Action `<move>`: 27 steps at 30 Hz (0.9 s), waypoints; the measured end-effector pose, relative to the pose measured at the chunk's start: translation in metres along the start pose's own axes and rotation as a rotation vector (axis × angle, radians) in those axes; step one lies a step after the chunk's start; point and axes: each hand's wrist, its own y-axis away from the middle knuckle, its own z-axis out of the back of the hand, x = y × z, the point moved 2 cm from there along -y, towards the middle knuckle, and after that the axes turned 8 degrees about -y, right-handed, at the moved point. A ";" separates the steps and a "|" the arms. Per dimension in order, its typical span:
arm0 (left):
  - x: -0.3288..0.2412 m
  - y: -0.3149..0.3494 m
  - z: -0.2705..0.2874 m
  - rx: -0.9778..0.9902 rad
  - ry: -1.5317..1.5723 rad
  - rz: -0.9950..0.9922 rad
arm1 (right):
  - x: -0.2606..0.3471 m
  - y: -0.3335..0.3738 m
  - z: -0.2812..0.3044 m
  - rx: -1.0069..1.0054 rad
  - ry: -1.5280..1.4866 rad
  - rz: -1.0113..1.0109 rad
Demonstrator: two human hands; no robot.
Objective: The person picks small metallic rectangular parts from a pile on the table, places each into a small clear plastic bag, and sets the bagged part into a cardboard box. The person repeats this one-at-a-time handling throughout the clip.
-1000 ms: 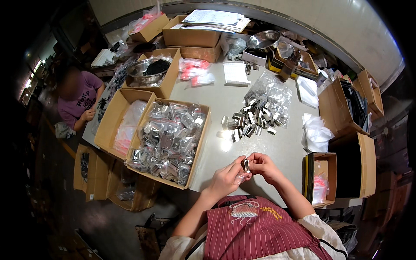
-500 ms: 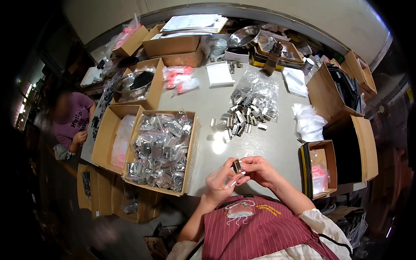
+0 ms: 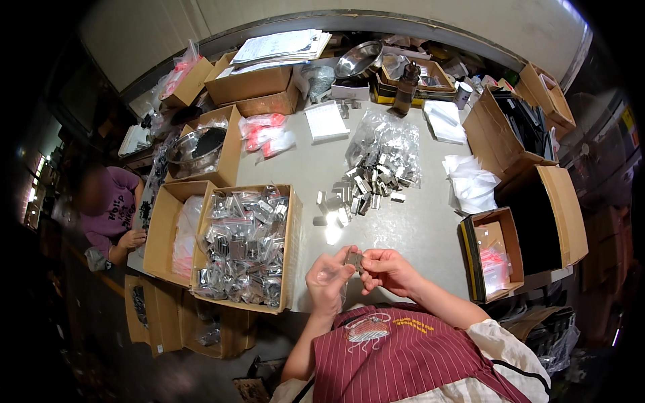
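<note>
Both hands, the left hand (image 3: 330,277) and the right hand (image 3: 386,269), pinch 1 small metal piece (image 3: 354,259) between them just above the table (image 3: 410,228) edge, apparently mid-bagging, so the next move likely calls for dropping it into the carton of bagged pieces (image 3: 245,245).

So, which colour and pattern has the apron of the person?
The apron is dark red with thin pale stripes, seen best in the head view.
</note>
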 end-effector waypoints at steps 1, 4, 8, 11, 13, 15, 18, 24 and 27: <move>0.000 0.001 0.000 -0.031 0.018 0.022 | -0.001 0.001 -0.004 0.023 0.009 -0.018; 0.005 0.001 0.003 -0.010 0.067 -0.048 | -0.002 0.003 -0.013 0.064 0.073 -0.079; 0.005 0.004 0.000 -0.052 0.190 0.062 | -0.004 0.004 -0.012 0.037 0.180 -0.134; 0.007 0.005 0.002 -0.055 0.220 0.101 | -0.002 0.004 -0.010 0.016 0.253 -0.133; 0.004 0.004 0.000 -0.063 0.241 0.140 | 0.000 0.004 -0.005 0.035 0.339 -0.122; 0.004 0.000 -0.007 -0.112 0.183 0.175 | 0.001 -0.001 0.020 -0.084 0.934 0.226; -0.001 0.001 -0.007 -0.170 0.097 0.248 | 0.020 0.006 -0.004 -0.112 1.489 0.767; 0.014 0.002 0.006 -0.038 0.112 0.312 | 0.034 0.024 -0.031 0.183 1.737 1.112; -0.003 0.002 -0.014 -0.051 0.056 0.328 | 0.034 0.025 -0.026 0.097 1.591 1.063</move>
